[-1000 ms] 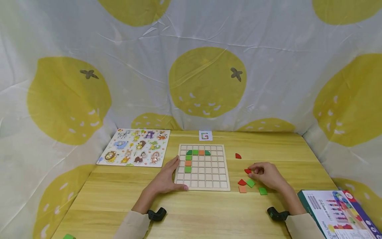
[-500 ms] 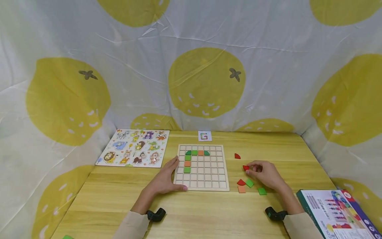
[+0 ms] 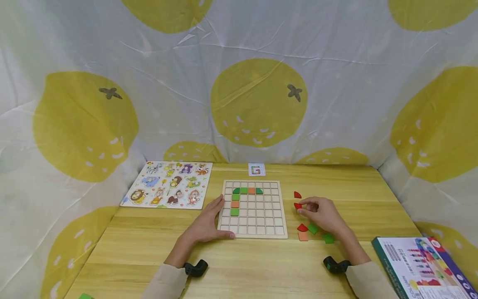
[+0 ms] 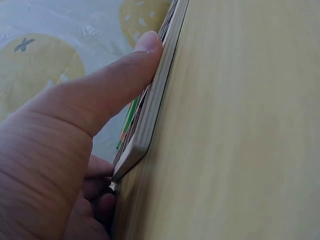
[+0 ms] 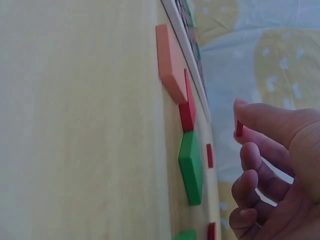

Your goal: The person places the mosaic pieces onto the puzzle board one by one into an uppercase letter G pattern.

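Note:
My left hand rests at the near left corner of a wooden grid board, its thumb straight on the near rim and its fingers along the left edge. Set in the board are dark green quarter-circle tiles, green square tiles and orange square tiles. To the right of the board, my right hand pinches a red quarter-circle tile between thumb and index finger, above the table. Below that hand lie another red tile, an orange square and two green squares.
A red tile lies just beyond the right hand. Behind the board is a small pattern card. An animal puzzle sits at the back left, and a printed box at the right. A green piece shows at the near left.
My right hand has lifted the red quarter-circle tile from beside the loose tiles and moved it left and away from me, towards the board. My left hand stays at the board's corner.

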The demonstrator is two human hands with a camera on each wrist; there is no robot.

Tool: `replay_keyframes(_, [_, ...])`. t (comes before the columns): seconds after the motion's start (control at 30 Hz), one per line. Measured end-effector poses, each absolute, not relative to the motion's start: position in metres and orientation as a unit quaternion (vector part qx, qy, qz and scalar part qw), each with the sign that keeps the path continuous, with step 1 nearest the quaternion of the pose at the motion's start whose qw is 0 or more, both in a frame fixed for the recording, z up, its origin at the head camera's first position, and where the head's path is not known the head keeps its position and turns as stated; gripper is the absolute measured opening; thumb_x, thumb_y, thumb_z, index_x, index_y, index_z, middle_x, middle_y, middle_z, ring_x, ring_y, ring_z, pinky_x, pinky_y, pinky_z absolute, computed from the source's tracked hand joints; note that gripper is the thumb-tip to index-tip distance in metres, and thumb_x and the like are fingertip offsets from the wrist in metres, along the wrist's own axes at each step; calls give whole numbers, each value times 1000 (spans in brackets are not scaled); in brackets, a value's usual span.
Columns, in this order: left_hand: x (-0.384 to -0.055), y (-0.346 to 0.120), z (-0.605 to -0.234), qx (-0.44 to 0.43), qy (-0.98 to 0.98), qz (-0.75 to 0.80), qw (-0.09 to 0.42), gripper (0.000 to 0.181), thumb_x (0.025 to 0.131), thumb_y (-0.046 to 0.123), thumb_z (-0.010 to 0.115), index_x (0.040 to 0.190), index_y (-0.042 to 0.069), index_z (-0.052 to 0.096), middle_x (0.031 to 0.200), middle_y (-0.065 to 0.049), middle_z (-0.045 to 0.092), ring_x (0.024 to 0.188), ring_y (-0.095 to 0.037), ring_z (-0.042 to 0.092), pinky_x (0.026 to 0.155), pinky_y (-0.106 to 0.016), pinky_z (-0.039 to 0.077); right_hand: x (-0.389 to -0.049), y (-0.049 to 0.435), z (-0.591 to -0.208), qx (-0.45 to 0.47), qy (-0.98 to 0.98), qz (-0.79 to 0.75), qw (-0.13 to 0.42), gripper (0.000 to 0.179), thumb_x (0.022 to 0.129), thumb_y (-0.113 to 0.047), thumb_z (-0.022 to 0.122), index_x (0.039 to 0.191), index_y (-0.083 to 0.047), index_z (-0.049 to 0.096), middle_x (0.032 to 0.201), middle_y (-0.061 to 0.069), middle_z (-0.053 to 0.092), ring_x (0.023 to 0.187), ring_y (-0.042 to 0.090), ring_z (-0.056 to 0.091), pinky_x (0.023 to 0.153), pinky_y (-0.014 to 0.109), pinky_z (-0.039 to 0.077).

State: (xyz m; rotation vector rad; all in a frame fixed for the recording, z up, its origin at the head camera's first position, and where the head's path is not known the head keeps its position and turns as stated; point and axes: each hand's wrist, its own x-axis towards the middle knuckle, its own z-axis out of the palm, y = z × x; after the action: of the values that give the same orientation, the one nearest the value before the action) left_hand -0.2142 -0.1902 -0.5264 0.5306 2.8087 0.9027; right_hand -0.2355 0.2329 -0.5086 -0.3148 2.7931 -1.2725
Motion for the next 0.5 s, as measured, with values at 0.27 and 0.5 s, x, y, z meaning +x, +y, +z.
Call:
replay_keyframes(0.27, [-214, -190, -527, 186, 934, 296, 70, 134, 67, 71, 85, 164, 4, 22, 174, -8, 13, 160, -35, 15, 126, -57, 25, -239, 209, -505, -139, 894, -424, 24, 24, 89, -25, 82, 109, -12, 79, 82, -1, 63, 67, 14, 52, 58, 23, 43])
replay_keyframes(0.5, [-215, -189, -527, 186, 935, 296, 67, 135, 66, 72, 86, 164, 4, 22, 174, -9, 13, 160, -35, 15, 125, -57, 26, -243, 179, -501, -163, 889, -428, 22, 20, 88, -23, 83, 106, -14, 80, 79, -2, 63, 63, 12, 50, 56, 23, 41])
